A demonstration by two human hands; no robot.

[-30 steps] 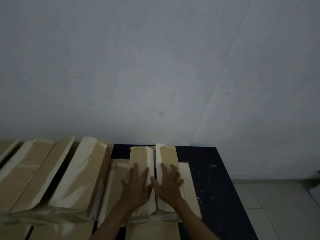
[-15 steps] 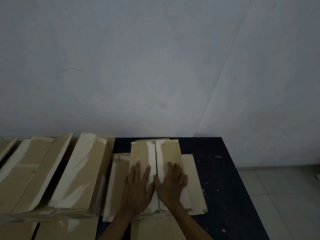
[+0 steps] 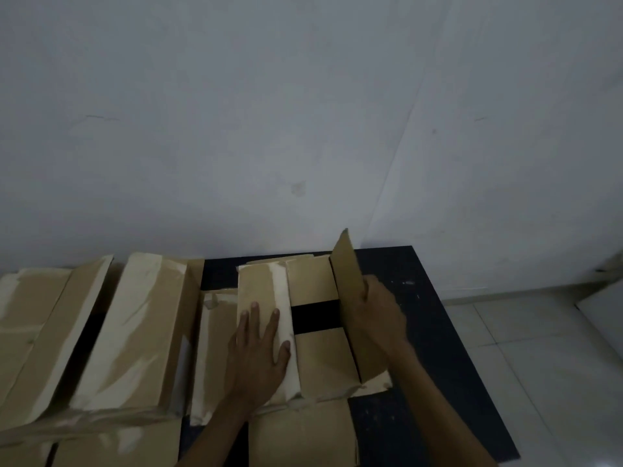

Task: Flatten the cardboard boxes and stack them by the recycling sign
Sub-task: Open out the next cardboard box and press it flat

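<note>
Now tan box (image 3: 317, 332), 1 flap (image 3: 350, 291) upright

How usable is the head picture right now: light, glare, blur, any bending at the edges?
Head view: dim, greyish light; the dark table swallows detail. Pale tape on the left flap and on the boxes at left shows as washed-out patches. The right hand gripping the raised flap and the left hand pressing flat look slightly soft. Wide-angle bending curves the wall seam.

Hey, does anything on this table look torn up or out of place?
Yes. The cardboard boxes show pale torn patches where surface paper was stripped. On the middle box, the right flap stands upright in the right hand; the left hand presses the other flat.
</note>
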